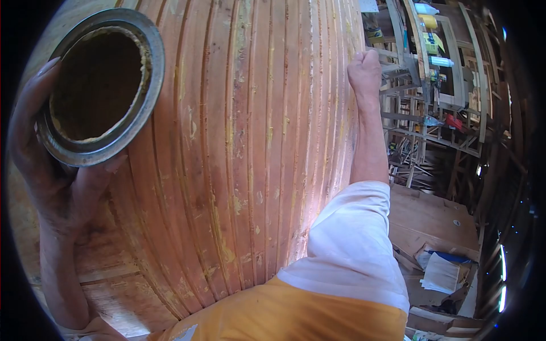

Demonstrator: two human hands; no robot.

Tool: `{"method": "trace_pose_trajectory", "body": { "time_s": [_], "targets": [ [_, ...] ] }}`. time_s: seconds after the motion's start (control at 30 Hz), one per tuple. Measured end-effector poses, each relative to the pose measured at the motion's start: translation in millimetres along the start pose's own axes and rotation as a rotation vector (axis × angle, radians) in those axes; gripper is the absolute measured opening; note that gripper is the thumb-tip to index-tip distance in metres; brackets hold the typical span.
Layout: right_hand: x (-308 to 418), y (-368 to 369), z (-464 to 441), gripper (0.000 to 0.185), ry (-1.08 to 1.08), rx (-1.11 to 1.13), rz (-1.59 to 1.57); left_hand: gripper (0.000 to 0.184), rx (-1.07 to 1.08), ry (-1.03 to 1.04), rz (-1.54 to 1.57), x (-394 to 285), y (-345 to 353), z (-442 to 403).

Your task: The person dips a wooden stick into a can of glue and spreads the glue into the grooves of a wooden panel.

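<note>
At the left, my left hand (pixel 62 193) is wrapped round an open metal can (pixel 152 113), with its mouth turned toward me. The inside of the can is dark, and a yellowish crust lines its inner rim. My right hand (pixel 365 74) is closed in a fist at the far edge of a curved wooden plank surface (pixel 278 148). Whatever it may hold is hidden from me. Grooves run between the reddish-brown planks, and yellow filler sits in streaks and smears along many of them.
To the right stands a wooden rack (pixel 421 62) with bottles, a yellow container (pixel 427 21) and a red item (pixel 454 121). Lower right are a brown board (pixel 432 219) and white paper (pixel 441 273). A lighter wooden surface (pixel 128 301) meets the planks at lower left.
</note>
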State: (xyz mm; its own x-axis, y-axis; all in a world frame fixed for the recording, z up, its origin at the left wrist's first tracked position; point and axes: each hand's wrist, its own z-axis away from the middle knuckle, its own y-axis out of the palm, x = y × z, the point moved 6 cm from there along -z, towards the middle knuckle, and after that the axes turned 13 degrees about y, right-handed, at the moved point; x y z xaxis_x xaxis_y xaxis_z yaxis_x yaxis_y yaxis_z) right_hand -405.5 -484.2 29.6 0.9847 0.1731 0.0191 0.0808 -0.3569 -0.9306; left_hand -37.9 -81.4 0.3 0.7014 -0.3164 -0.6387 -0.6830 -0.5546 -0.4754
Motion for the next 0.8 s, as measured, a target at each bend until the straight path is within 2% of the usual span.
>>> {"method": "trace_pose_trajectory", "body": {
  "time_s": [0.07,0.2,0.3,0.5,0.6,0.8],
  "targets": [
    [9,-1,3,0.027,-0.002,-0.016,-0.11,0.085,-0.047,-0.032,0.119,3,4,2],
    [33,13,-6,0.026,0.084,0.13,-0.068,0.085,-0.095,0.094,0.178,2,7,-1],
    [21,41,-18,0.025,0.085,0.187,-0.07,0.085,-0.083,0.107,0.181,1,6,-3],
    [60,8,8,0.03,0.095,0.154,0.188,0.085,-0.059,0.119,0.145,0,6,-4],
    [57,5,12,0.031,0.046,0.184,0.24,0.085,-0.075,0.127,0.147,2,6,-3],
    [78,4,-1,0.038,0.063,0.275,0.154,0.085,-0.074,0.106,0.175,1,8,-3]
  ]
}}
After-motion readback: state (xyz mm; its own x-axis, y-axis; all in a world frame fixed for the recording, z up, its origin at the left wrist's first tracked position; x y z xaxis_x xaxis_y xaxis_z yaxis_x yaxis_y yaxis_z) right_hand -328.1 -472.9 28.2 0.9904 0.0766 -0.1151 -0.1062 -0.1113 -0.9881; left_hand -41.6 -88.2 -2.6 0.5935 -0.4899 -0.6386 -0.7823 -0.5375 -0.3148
